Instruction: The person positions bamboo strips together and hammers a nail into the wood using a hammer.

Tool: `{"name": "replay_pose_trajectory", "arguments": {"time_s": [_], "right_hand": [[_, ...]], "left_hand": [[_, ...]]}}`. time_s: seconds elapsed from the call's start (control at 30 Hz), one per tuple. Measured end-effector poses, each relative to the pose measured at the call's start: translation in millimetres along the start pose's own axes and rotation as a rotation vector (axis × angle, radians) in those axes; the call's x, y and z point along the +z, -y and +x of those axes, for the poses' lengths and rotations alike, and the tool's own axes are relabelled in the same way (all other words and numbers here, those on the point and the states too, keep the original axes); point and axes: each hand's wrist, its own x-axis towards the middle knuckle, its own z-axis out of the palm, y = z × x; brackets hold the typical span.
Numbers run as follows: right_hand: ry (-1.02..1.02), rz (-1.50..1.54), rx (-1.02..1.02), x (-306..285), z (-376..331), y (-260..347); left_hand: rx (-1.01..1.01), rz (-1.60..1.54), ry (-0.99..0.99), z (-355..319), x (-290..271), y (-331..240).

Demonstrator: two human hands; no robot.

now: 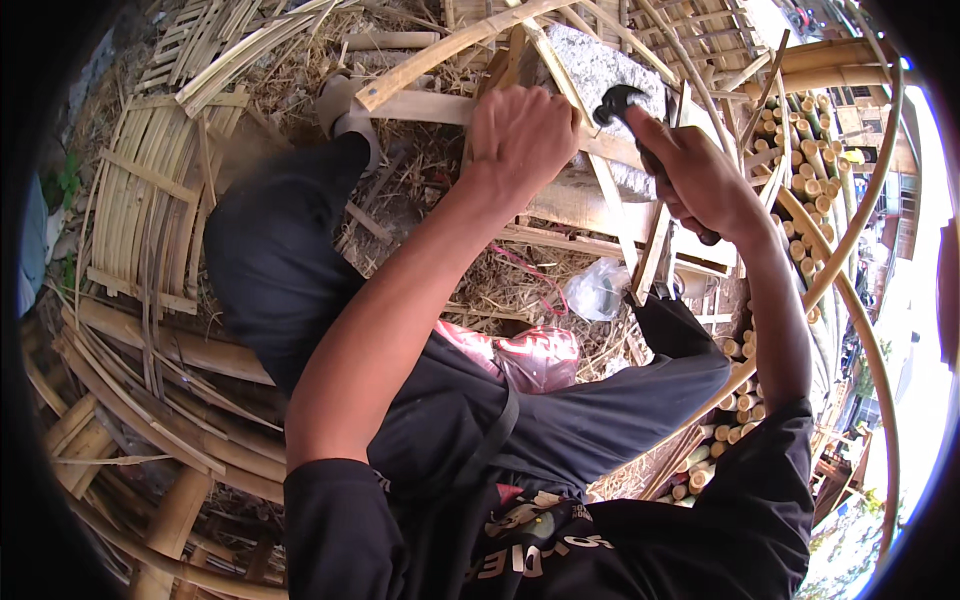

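Observation:
My right hand (693, 178) is wrapped round the handle of a claw hammer (618, 102). Its black head is raised just above crossed bamboo strips (608, 190). To its left, my left hand (527, 132) is closed with knuckles up, over a flat bamboo strip (425, 107) that runs in from the left. What its fingers pinch is hidden beneath them. A pale speckled block (580, 65) lies behind the strips, beyond both hands. Below them is a wooden board (575, 208).
Straw and bamboo offcuts litter the ground between my legs, with a clear plastic bag (597, 290). Slatted bamboo panels (140, 200) lie at the left. Cut bamboo poles (800, 200) are stacked at the right, behind a long curved pole (870, 190).

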Motion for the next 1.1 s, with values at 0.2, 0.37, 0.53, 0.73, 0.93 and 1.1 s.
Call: {"name": "replay_pose_trajectory", "arguments": {"time_s": [0.2, 0.37, 0.53, 0.73, 0.93, 1.1], "right_hand": [[-0.119, 0.135, -0.043, -12.5, -3.8, 4.3], [0.053, -0.234, 0.129, -9.0, 2.6, 7.0], [-0.121, 0.211, 0.062, -8.9, -4.8, 12.3], [-0.226, -0.07, -0.101, 11.5, 27.0, -19.6], [-0.265, 0.02, -0.109, 31.2, 43.8, -56.9], [-0.198, 0.219, -0.018, 30.2, 36.9, -41.9]], "left_hand": [[-0.032, 0.039, 0.079, 3.1, 7.0, -2.7], [-0.064, -0.014, 0.19, -2.1, -2.5, -3.4], [-0.026, -0.03, 0.065, -0.3, -9.3, -5.4], [-0.016, -0.018, 0.079, 2.2, -19.6, -10.1], [-0.05, -0.045, 0.147, -0.5, -14.8, -9.1], [0.018, -0.049, 0.104, 1.0, -11.5, -1.7]]}}
